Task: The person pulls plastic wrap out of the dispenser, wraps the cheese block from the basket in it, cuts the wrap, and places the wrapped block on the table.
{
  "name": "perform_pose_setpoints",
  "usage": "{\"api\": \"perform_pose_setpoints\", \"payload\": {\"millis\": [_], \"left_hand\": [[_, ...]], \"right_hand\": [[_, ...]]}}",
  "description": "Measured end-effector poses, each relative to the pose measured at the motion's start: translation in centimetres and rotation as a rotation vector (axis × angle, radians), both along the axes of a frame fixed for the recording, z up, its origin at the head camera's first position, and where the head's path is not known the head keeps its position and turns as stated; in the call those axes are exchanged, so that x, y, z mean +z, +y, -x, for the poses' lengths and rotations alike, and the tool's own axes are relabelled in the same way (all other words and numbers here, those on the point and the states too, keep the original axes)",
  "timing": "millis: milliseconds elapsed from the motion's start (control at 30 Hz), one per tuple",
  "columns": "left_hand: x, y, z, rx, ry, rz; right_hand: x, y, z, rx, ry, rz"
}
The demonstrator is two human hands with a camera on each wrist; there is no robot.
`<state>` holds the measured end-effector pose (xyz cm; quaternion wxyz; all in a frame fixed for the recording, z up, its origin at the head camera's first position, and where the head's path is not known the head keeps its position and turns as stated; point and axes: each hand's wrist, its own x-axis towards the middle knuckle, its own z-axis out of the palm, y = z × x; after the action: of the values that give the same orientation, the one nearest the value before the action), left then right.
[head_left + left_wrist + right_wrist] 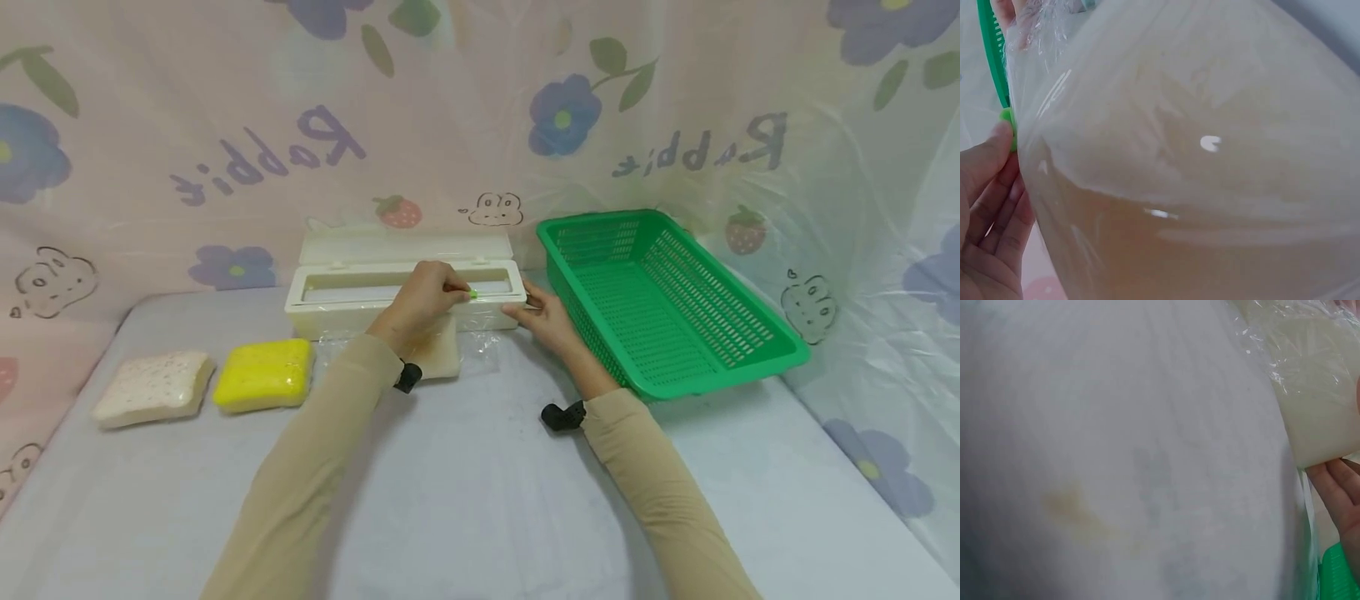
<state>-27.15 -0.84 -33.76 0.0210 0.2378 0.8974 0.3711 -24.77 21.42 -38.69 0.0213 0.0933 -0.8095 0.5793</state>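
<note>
A white cling film dispenser (337,319) stands at the back of the table with its lid (405,247) raised. My left hand (423,298) reaches over its front and pinches the small green slide cutter (473,294) near the right end of the rail. With thumb and fingers, my right hand (551,321) grips the box's right end. Clear film (480,350) hangs down the front. Beneath my left wrist lies a cream block with a brown face, like a slice of bread (444,354); film covers it in the left wrist view, and my forearm partly hides it.
To the left lie a film-wrapped yellow block (264,375) and a film-wrapped pale speckled block (155,387). A green plastic basket (645,308) stands close beside my right hand. A printed plastic curtain (450,108) hangs behind the table.
</note>
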Motion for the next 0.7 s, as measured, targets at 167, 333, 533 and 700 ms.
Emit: {"api": "perform_pose_setpoints", "payload": {"millis": [167, 333, 533, 700], "left_hand": [[0.1, -0.8, 0.1, 0.009, -0.006, 0.012], [0.5, -3.0, 0.0, 0.029, 0.049, 0.002], [0.2, -5.0, -0.1, 0.027, 0.103, 0.037], [0.1, -6.2, -0.5, 0.043, 0.1, 0.042]], "right_hand": [[-1.7, 0.7, 1.4, -0.016, 0.006, -0.009], [-2.0, 1.6, 1.8, -0.053, 0.012, -0.023], [-2.2, 1.6, 1.9, -0.039, 0.012, -0.005], [-2.6, 0.9, 2.0, -0.023, -0.013, 0.006]]}}
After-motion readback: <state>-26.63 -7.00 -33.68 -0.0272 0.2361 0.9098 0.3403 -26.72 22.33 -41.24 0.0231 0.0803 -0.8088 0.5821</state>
